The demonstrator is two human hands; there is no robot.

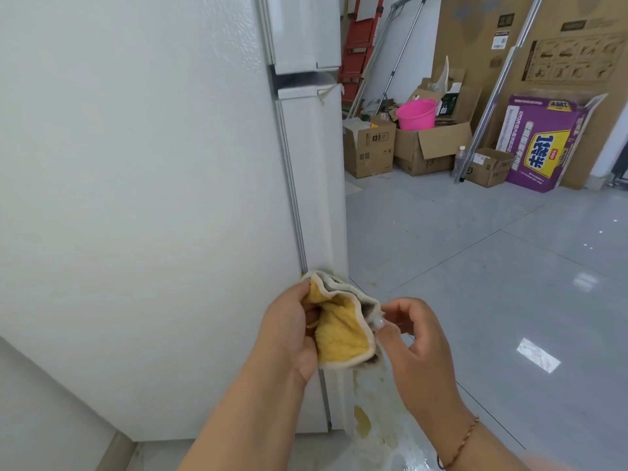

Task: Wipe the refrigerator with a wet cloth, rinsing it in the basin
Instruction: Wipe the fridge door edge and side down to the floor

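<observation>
- The left hand (292, 329) holds the cloth (339, 331). Its fingers curl round the left side of the bunch, so this grip is tight on it.
- The right hand (419, 338) pinches the cloth's pale right edge with thumb and finger. This grip holds the cloth too. A thin bracelet (462, 443) is on that wrist.
- The cloth is up in the air between both hands, just in front of the low corner of the fridge (136, 198). It is yellow with a pale rim, and it is folded over on itself.
- I think the cloth is soft, floppy and light. It may be wet, so it could drip. It will bend any way you pull it. A good place to hold it is the rim, or a big bunch in the palm for rubbing.
- The floor (475, 266) by the fridge corner has yellow marks and looks wet.
- The fridge is white and tall. Its doors are closed.
- Far back, a pink bucket (416, 113) sits in an open brown box (431, 147). I cannot see what is in the bucket.
- Another brown box (368, 149) is beside it, with stuff on top. A purple box (543, 144) leans near the wall. A clear bottle (459, 161) stands on the floor.
- I see no basin with water here.
</observation>
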